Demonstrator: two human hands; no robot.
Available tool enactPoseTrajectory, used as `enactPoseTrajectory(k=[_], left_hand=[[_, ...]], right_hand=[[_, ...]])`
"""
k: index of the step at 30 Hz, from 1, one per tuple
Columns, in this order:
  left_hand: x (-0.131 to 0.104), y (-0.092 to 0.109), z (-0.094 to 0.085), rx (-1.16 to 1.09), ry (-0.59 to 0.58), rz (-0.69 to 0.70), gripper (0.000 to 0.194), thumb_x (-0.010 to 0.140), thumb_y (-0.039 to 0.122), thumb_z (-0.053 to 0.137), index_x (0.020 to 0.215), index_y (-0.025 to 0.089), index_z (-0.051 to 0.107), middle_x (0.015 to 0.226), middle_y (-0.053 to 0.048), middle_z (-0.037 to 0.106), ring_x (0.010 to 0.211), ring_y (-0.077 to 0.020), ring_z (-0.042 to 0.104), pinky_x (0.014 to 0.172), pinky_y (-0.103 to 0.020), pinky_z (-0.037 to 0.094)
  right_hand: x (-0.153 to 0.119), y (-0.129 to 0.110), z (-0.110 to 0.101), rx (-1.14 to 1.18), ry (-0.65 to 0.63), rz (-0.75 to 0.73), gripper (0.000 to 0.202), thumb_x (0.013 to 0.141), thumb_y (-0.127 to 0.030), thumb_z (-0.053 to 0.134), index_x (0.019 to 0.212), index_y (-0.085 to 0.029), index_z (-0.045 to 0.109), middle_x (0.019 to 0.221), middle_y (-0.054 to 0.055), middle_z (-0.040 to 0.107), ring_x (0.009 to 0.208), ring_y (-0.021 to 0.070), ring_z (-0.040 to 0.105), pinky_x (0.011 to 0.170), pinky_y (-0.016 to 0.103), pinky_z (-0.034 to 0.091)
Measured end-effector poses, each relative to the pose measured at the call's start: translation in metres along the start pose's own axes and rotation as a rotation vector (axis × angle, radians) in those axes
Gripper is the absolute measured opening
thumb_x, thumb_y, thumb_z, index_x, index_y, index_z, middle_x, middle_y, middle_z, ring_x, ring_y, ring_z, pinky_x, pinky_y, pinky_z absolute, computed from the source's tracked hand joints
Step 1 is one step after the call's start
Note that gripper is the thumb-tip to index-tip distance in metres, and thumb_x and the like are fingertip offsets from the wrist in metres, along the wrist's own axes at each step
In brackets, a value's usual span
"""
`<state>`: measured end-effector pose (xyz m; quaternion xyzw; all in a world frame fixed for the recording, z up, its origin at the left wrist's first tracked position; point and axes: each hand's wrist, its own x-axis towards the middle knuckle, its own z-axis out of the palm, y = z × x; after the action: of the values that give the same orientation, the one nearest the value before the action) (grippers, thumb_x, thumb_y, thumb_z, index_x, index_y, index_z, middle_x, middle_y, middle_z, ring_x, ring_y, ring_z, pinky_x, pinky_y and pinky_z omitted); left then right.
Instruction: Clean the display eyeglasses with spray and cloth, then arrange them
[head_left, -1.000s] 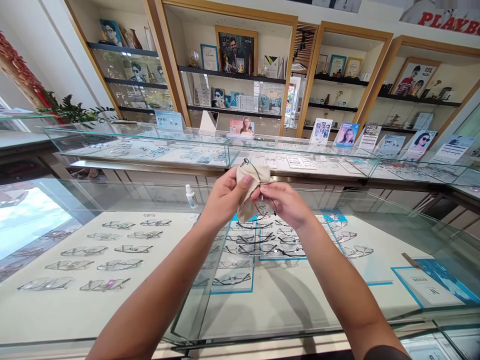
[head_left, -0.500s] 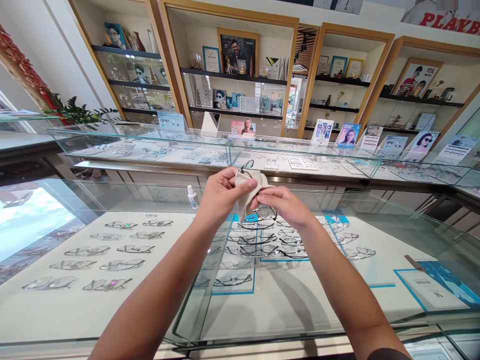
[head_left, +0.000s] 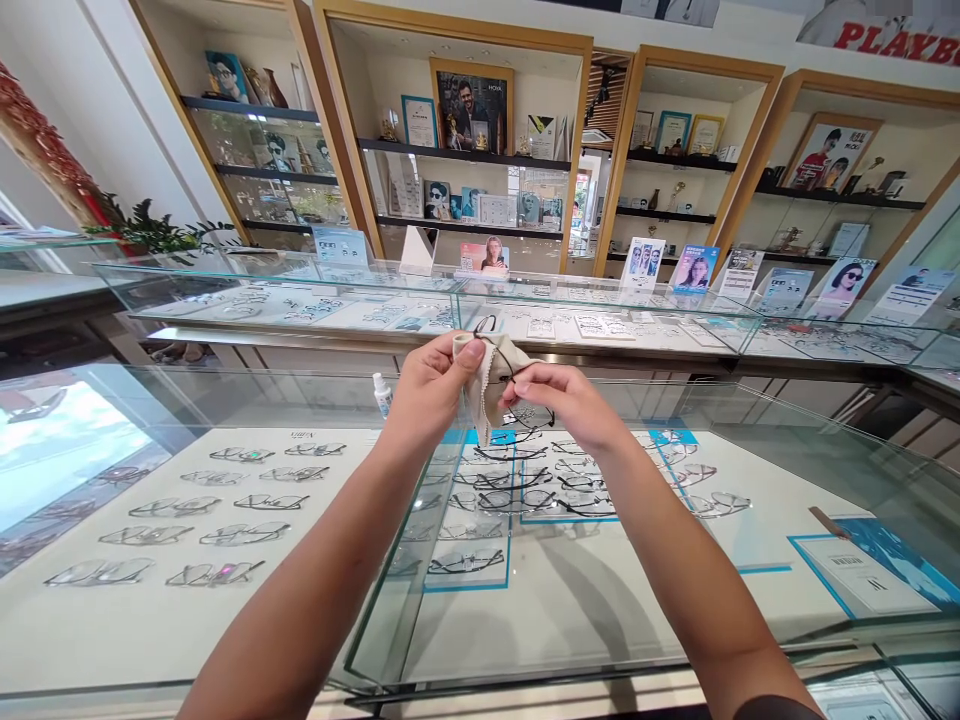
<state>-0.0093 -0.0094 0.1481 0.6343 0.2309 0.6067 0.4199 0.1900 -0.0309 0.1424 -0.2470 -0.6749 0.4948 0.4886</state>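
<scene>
A beige cleaning cloth (head_left: pixel 489 385) with a zigzag edge is pinched by my left hand (head_left: pixel 426 395), thumb on top, and drapes down. The cloth lies around part of a thin dark-framed pair of glasses (head_left: pixel 486 322), one curved end of which sticks up above it. My right hand (head_left: pixel 561 398) is closed in a pinch on the frame of these glasses at the cloth's right side. The lenses are mostly hidden by cloth and fingers. A small white spray bottle (head_left: pixel 382 396) stands on the glass counter just left of my left hand.
Below my hands is a glass display case (head_left: pixel 375 625) holding rows of glasses (head_left: pixel 251 533) and blue-edged cards. Farther back stands another glass showcase (head_left: pixel 315 275) with upright cards on top. Wooden-framed wall shelves (head_left: pixel 457 145) rise behind it.
My left hand has shifted slightly left and its thumb has moved on the cloth. The cloth is folded differently, and more of the dark frame shows near my right fingers.
</scene>
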Motion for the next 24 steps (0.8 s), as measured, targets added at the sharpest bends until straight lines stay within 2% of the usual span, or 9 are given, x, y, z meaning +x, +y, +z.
enactPoseTrajectory(k=[5, 10, 14, 19, 24], left_hand=[[-0.002, -0.004, 0.003, -0.017, 0.030, -0.046, 0.041, 0.088, 0.055, 0.085, 0.080, 0.019, 0.067, 0.064, 0.001, 0.065, 0.053, -0.0110, 0.054, 0.050, -0.023, 0.040], [-0.003, -0.004, 0.006, -0.056, 0.024, -0.082, 0.037, 0.081, 0.047, 0.092, 0.085, 0.019, 0.068, 0.068, 0.001, 0.069, 0.054, -0.0103, 0.059, 0.051, -0.021, 0.046], [-0.004, -0.001, 0.009, -0.081, -0.001, -0.141, 0.042, 0.073, 0.040, 0.098, 0.096, 0.018, 0.070, 0.075, 0.000, 0.073, 0.058, -0.0111, 0.064, 0.055, -0.021, 0.052], [-0.005, -0.006, 0.015, -0.124, -0.034, -0.111, 0.047, 0.076, 0.038, 0.096, 0.110, 0.019, 0.070, 0.082, -0.001, 0.074, 0.061, -0.0101, 0.063, 0.060, -0.021, 0.056], [-0.004, -0.011, 0.014, -0.138, -0.079, -0.085, 0.049, 0.080, 0.039, 0.094, 0.118, 0.021, 0.071, 0.081, -0.001, 0.072, 0.064, -0.0112, 0.063, 0.061, -0.022, 0.055]], right_hand=[[0.001, 0.001, 0.002, -0.027, -0.017, 0.006, 0.020, 0.091, -0.040, 0.077, 0.081, -0.023, 0.083, 0.092, 0.004, 0.081, 0.095, 0.0205, 0.071, 0.101, 0.040, 0.050], [0.001, 0.005, 0.003, 0.006, 0.001, -0.003, 0.019, 0.089, -0.039, 0.078, 0.079, -0.024, 0.083, 0.089, 0.002, 0.080, 0.093, 0.0208, 0.070, 0.100, 0.039, 0.050], [0.002, 0.009, 0.004, 0.127, 0.044, 0.032, 0.020, 0.084, -0.043, 0.084, 0.079, -0.024, 0.082, 0.087, 0.002, 0.080, 0.093, 0.0210, 0.071, 0.101, 0.040, 0.051], [0.004, 0.009, 0.007, 0.269, 0.099, 0.092, 0.026, 0.074, -0.046, 0.092, 0.080, -0.023, 0.081, 0.087, 0.003, 0.080, 0.090, 0.0200, 0.072, 0.099, 0.039, 0.055], [0.005, 0.009, 0.008, 0.324, 0.089, 0.093, 0.025, 0.073, -0.046, 0.093, 0.080, -0.024, 0.083, 0.085, 0.002, 0.078, 0.086, 0.0188, 0.071, 0.098, 0.039, 0.057]])
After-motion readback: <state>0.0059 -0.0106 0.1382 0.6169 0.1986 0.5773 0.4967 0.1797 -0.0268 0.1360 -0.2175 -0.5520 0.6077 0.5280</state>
